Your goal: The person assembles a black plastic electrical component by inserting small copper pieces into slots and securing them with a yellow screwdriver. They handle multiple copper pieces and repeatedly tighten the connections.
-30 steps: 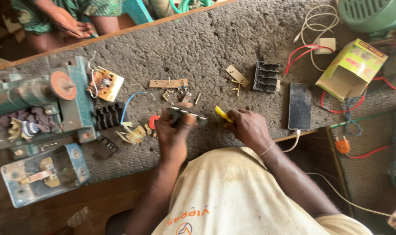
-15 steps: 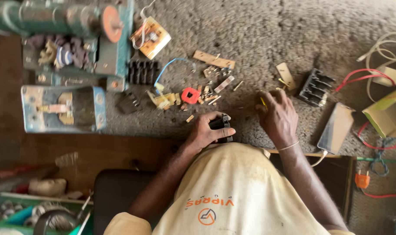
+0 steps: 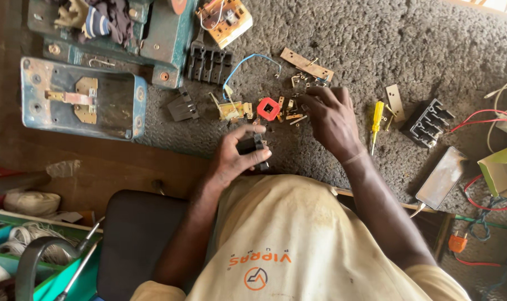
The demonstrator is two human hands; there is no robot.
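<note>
My left hand (image 3: 237, 159) grips a small black plastic part (image 3: 252, 146) close to my body, above my cream shirt. My right hand (image 3: 331, 120) reaches over the grey bench top, fingers spread above several small brass bits (image 3: 291, 114) and holds nothing. A red square piece (image 3: 268, 108) lies just left of that hand. A yellow-handled screwdriver (image 3: 377, 120) rests on the bench just right of my right wrist.
A teal metal housing (image 3: 80, 97) and a black ribbed block (image 3: 209, 64) sit at upper left. Another black block (image 3: 427, 122), a phone (image 3: 442, 178) and a yellow-green box (image 3: 501, 170) lie right. A small circuit board (image 3: 225, 19) and blue wire (image 3: 248, 61) sit farther back.
My view has tilted down and shifted right. My right hand has let go of the yellow screwdriver and moved left over the brass bits. My left hand still holds the black part.
</note>
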